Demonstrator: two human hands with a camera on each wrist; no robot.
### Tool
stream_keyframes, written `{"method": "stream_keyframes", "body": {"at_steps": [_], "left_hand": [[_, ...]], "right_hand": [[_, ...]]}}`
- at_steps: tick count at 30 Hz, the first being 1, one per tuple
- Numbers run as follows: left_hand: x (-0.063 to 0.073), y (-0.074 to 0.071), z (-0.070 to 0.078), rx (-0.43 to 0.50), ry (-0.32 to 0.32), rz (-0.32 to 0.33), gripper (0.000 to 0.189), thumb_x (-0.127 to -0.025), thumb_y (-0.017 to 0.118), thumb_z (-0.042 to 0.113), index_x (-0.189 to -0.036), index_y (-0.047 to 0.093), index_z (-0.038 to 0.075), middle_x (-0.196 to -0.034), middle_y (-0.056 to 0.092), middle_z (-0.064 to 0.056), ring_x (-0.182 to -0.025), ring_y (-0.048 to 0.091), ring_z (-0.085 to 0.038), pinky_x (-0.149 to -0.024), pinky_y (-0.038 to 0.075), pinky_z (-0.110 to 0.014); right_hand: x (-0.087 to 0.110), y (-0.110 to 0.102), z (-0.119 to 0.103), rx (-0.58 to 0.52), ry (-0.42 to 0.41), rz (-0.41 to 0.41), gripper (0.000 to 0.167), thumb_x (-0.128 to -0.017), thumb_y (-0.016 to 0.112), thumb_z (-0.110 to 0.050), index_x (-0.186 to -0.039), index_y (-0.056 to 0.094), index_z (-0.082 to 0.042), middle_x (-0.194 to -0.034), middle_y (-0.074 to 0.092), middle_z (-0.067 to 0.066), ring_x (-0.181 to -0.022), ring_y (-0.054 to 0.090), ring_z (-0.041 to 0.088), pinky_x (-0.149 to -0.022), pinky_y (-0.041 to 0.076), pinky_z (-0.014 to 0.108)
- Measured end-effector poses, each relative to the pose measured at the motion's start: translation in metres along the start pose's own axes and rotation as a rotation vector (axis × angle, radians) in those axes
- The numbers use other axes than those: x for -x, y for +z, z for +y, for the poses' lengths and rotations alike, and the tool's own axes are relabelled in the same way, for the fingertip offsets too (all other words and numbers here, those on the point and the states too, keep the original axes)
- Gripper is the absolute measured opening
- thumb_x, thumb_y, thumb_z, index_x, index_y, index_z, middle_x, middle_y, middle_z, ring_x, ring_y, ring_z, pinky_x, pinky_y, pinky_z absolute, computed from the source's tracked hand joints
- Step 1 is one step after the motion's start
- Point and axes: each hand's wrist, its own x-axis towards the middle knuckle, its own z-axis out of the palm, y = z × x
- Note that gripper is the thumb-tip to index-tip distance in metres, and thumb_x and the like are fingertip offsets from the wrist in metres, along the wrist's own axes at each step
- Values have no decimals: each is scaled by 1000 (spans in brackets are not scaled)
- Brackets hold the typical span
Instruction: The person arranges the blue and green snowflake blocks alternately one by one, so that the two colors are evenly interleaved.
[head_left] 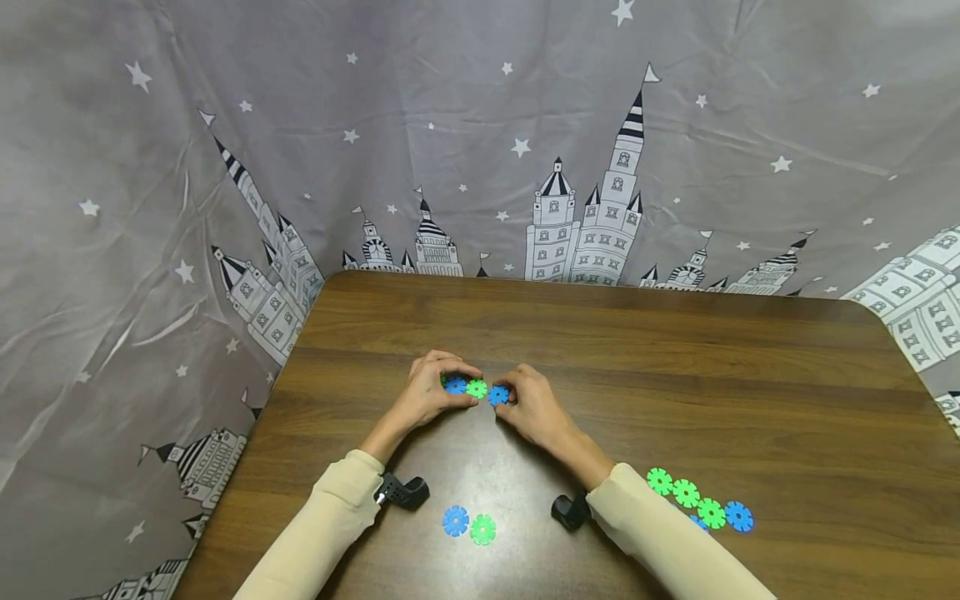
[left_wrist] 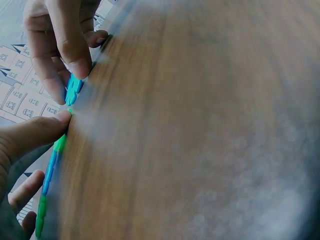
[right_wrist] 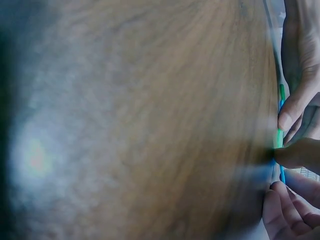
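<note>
Flat notched plastic discs make a short row between the two hands in the head view. My left hand (head_left: pixel 429 392) grips this row, thumb on the near side and fingers on the far side. A green disc (head_left: pixel 476 388) forms the row's right end, beside a blue disc (head_left: pixel 454 384); another green one is mostly hidden by the hand. Between thumb and fingers, my right hand (head_left: pixel 536 408) pinches a single blue disc (head_left: pixel 498 394) right by the green end. The left wrist view shows that pinched disc (left_wrist: pixel 73 90) tilted, its lower edge at the green end.
Nearer on the wooden table (head_left: pixel 750 400) lie a loose blue disc (head_left: pixel 455 521) and a loose green disc (head_left: pixel 483 529). Several green and blue discs (head_left: pixel 686 492) lie to the right, partly behind the right sleeve (head_left: pixel 660 525). A grey printed curtain (head_left: pixel 450 108) hangs behind the table.
</note>
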Motion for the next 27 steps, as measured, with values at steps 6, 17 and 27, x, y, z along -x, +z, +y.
{"method": "stream_keyframes", "body": {"at_steps": [6, 17, 27], "left_hand": [[0, 0, 1, -3, 2, 3, 38, -66, 91, 20, -102, 78, 17, -111, 70, -4, -110, 51, -23, -102, 24, -48], [0, 0, 3, -17, -6, 19, 38, -66, 91, 18, -102, 78, 16, -109, 69, -4, -108, 51, -23, -102, 25, -49], [1, 0, 2, -4, -22, 4, 38, -67, 91, 18, -103, 78, 15, -110, 69, -5, -110, 50, -23, -104, 23, -49]], "right_hand": [[-2, 0, 0, 1, 11, 14, 30, -78, 74, 0, -108, 71, 2, -90, 57, 7, -77, 56, 15, -65, 47, 22], [-3, -1, -1, 0, 46, -1, 33, -80, 71, -2, -112, 69, 1, -87, 54, 5, -74, 51, 11, -65, 46, 25], [-3, -1, 0, -2, 48, -3, 35, -80, 73, -3, -114, 69, 0, -87, 53, 4, -74, 52, 11, -65, 46, 24]]}}
